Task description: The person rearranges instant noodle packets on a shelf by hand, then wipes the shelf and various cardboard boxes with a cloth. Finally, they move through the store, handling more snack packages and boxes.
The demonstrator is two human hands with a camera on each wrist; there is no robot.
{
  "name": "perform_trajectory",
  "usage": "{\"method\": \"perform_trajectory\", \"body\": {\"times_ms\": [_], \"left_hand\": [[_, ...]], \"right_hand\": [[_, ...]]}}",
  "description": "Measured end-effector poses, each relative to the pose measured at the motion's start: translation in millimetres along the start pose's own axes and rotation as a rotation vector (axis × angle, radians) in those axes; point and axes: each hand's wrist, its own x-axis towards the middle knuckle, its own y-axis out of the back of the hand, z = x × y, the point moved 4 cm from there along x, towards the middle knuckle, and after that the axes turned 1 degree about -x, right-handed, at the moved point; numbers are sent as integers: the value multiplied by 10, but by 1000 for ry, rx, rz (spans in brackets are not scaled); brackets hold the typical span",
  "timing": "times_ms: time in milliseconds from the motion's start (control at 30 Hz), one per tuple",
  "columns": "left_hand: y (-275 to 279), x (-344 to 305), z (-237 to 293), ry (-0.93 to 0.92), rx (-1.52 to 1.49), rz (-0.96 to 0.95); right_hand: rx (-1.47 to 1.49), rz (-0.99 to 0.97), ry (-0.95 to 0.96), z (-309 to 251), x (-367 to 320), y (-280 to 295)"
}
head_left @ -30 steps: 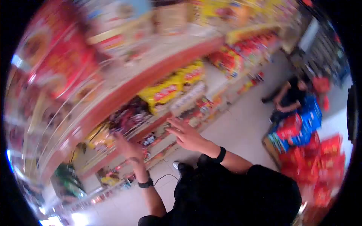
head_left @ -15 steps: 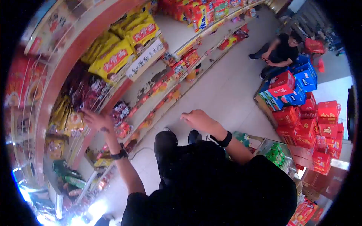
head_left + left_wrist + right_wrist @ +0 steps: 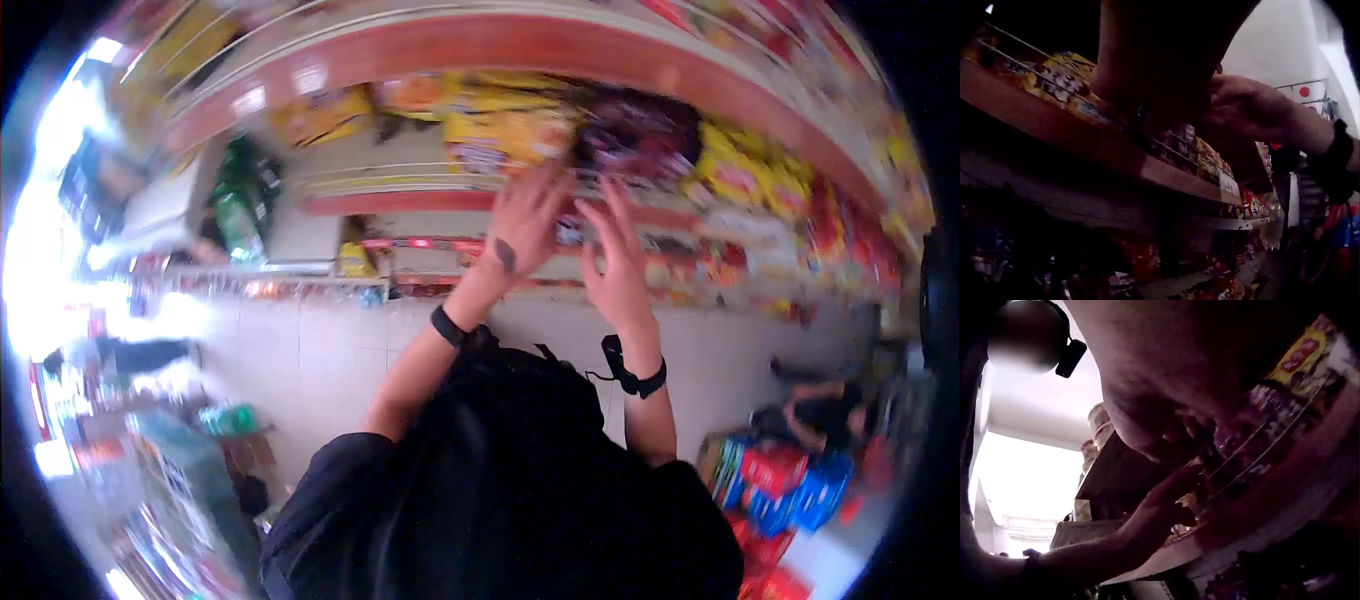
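My left hand (image 3: 522, 222) reaches to the shelf with fingers extended, its fingertips overlapping the lower edge of some yellow snack packets (image 3: 490, 135). Close on its right, my right hand (image 3: 618, 270) is raised with fingers spread, just below dark purple packets (image 3: 640, 130). Neither hand shows anything in its grip. From the left wrist, the right hand (image 3: 1250, 106) appears beside the shelf front, and yellow packets (image 3: 1063, 81) lie behind thin wire rails. In the right wrist view the left hand (image 3: 1163, 497) is close by the rail; shadow hides part of the right fingers.
A red-edged upper shelf (image 3: 480, 45) curves above both hands. Green bottles (image 3: 238, 205) stand on the shelf to the left. More yellow packets (image 3: 740, 170) are to the right. Behind at right, a seated person (image 3: 820, 410) is near stacked blue boxes (image 3: 815, 495).
The view has swung left along the shelf, so bottles now show at left. Both hands have come together at the shelf; the right hand has risen from over the floor.
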Motion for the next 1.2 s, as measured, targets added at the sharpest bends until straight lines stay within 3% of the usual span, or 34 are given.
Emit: {"method": "perform_trajectory", "body": {"times_ms": [100, 167, 233, 300, 367, 433, 533, 667, 833, 900, 1033, 1200], "left_hand": [[551, -155, -401, 167, 95, 64], [755, -279, -689, 260, 161, 101], [838, -332, -868, 309, 253, 15], [866, -316, -871, 323, 217, -7], [766, -270, -742, 354, 158, 18], [595, -195, -674, 418, 142, 10], [512, -164, -608, 463, 200, 68], [528, -163, -659, 433, 184, 67], [443, -97, -578, 502, 318, 88], [429, -77, -539, 542, 358, 134], [429, -81, -457, 561, 351, 200], [421, -90, -335, 608, 397, 239]], "right_hand": [[-30, 83, 148, -97, 482, -443], [-57, 139, 115, -62, 688, -626], [-63, 132, 110, 34, 731, -799], [-79, 153, 102, 108, 762, -922], [-257, 193, 204, 151, 723, -936], [-198, 212, 287, 184, 763, -971], [-313, 243, 231, 163, 775, -1036], [-354, 238, 329, 194, 793, -1113], [-209, 216, 426, 330, 733, -1079], [-170, 115, 521, 335, 699, -1062], [-126, 33, 538, 306, 670, -997], [-107, 78, 579, 294, 675, -999]]}}
